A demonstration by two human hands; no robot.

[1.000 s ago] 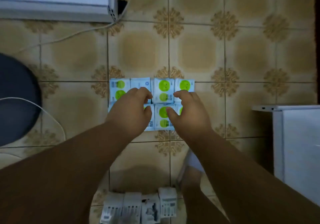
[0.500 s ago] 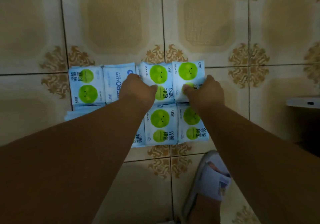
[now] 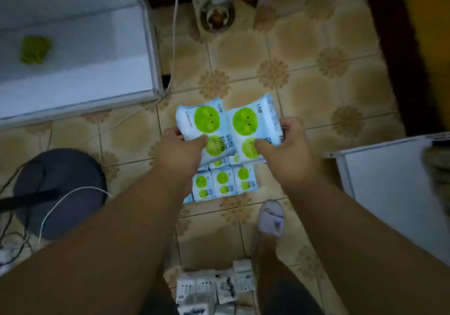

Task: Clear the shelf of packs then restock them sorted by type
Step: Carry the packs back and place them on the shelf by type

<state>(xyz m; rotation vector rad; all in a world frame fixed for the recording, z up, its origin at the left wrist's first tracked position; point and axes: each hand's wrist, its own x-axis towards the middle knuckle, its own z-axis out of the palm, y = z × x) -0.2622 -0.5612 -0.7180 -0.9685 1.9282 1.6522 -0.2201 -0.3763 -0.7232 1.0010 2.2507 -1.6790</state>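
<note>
My left hand grips a light-blue pack with green circles, held up above the floor. Beside it, my right hand grips a second pack of the same kind; the two packs touch edge to edge. Below them on the tiled floor lie more blue-and-green packs, partly hidden by my hands. A group of grey-white packs lies on the floor near my feet at the bottom. A white shelf surface stands at the upper left, with a blurred green item on it.
A white cabinet stands at the right. A dark round fan base with cables sits at the left. A floor drain and a white cord are at the top. My slippered foot rests on the tiles.
Both hands closed on two blue-and-green packs from the floor group and lifted them. The view pulled back and up, so the shelf and cabinet now show.
</note>
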